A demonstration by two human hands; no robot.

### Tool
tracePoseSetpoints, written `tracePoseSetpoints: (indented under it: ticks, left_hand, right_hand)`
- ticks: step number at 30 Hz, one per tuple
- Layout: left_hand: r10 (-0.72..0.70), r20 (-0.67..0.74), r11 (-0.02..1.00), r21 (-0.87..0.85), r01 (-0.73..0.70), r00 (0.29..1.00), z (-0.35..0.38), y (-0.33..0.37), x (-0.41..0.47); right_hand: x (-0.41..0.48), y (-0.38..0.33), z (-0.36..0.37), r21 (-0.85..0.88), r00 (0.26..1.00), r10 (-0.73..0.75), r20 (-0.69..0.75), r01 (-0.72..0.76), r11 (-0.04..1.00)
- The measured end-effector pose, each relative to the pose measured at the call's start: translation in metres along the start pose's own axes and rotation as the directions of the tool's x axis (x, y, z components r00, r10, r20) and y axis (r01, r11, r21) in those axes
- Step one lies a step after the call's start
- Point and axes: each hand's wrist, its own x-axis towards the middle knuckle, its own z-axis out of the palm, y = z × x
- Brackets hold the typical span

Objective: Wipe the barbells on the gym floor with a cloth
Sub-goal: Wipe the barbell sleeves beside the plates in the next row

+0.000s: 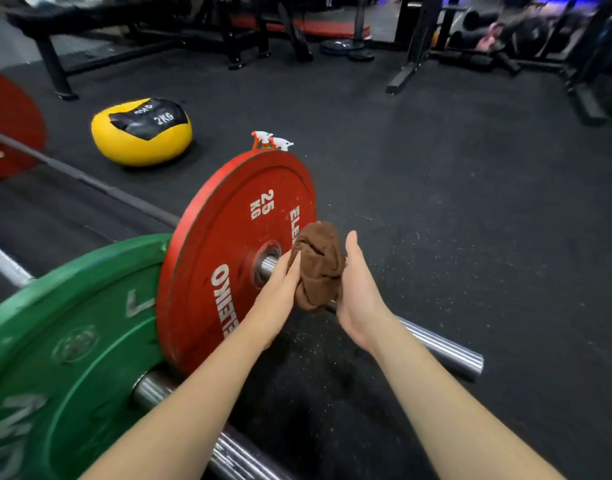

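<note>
Left hand [276, 301] and right hand [359, 299] cup crumpled brown cloth [319, 265].

**Even overhead light, soft at the edges**

We see the gym floor [436, 202] lit evenly from above. It dims toward the back, where blue-violet light glows at the top right. Bright streaks glare on the chrome sleeve [446, 351], and a soft shadow darkens the floor near the bottom edge. The brown cloth [318, 265] is sharp. The green plate [72, 341] and far racks [418, 46] are blurred, and the wide lens bends the borders.
</note>
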Motion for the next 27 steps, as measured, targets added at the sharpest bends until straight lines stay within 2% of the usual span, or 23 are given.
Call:
tracePoseSetpoints:
  ticks: [2, 3, 4, 5, 6, 7, 8, 10, 12, 16, 22, 25, 27]
  left_hand:
    - [-0.051, 0.003, 0.990, -0.133, 0.051, 0.999, -0.007, 0.002, -0.007]
    - [-0.079, 0.004, 0.979, -0.189, 0.078, 0.997, -0.009, 0.001, -0.011]
    - [-0.097, -0.004, 0.966, -0.243, 0.093, 0.995, -0.011, -0.004, -0.013]
    - [-0.130, -0.039, 0.956, -0.270, 0.115, 0.991, -0.012, -0.013, -0.015]
    - [-0.162, -0.072, 0.952, -0.275, 0.136, 0.984, -0.011, -0.019, -0.019]
    - [-0.188, -0.122, 0.948, -0.283, 0.148, 0.974, -0.011, -0.023, -0.022]
    - [-0.216, -0.188, 0.944, -0.289, 0.156, 0.958, -0.010, -0.026, -0.024]
    - [-0.300, -0.366, 0.945, -0.242, 0.221, 0.881, -0.013, -0.034, -0.025]
    - [-0.320, -0.490, 0.947, -0.184, 0.262, 0.811, -0.015, -0.047, -0.026]
    - [-0.252, -0.543, 0.968, -0.144, 0.206, 0.801, -0.012, -0.039, -0.019]
    - [-0.207, -0.646, 0.978, -0.139, 0.154, 0.734, 0.014, -0.015, 0.007]
    - [-0.189, -0.649, 0.980, -0.082, 0.179, 0.737, 0.028, -0.012, 0.002]
    - [-0.153, -0.620, 0.987, -0.058, 0.149, 0.770, 0.044, -0.010, -0.006]
  right_hand:
    - [-0.002, 0.002, -0.008, -0.122, 0.990, 0.033, 0.134, -0.017, 0.992]
    - [-0.003, 0.004, -0.013, -0.316, 0.987, 0.040, 0.155, 0.011, 0.949]
    - [-0.004, 0.003, -0.020, -0.568, 0.984, 0.033, 0.177, 0.074, 0.820]
    - [-0.003, 0.003, -0.028, -0.789, 0.983, -0.024, 0.184, 0.162, 0.592]
    - [-0.002, 0.002, -0.040, -0.910, 0.971, -0.127, 0.203, 0.235, 0.342]
    - [0.000, 0.001, -0.056, -0.952, 0.957, -0.224, 0.184, 0.230, 0.202]
    - [0.001, 0.000, -0.072, -0.973, 0.944, -0.302, 0.130, 0.180, 0.144]
    - [0.001, -0.001, -0.100, -0.995, 0.947, -0.322, -0.016, 0.016, 0.096]
    - [0.001, 0.002, -0.108, -0.991, 0.966, -0.229, -0.119, -0.099, 0.095]
    - [0.005, 0.004, -0.098, -0.997, 0.981, -0.188, -0.046, -0.034, 0.067]
    - [0.002, 0.008, -0.104, -0.997, 0.957, -0.280, -0.081, -0.074, 0.037]
    - [0.004, 0.010, -0.103, -0.997, 0.958, -0.277, -0.075, -0.070, 0.027]
    - [0.005, 0.009, -0.103, -0.997, 0.956, -0.285, -0.072, -0.066, 0.030]
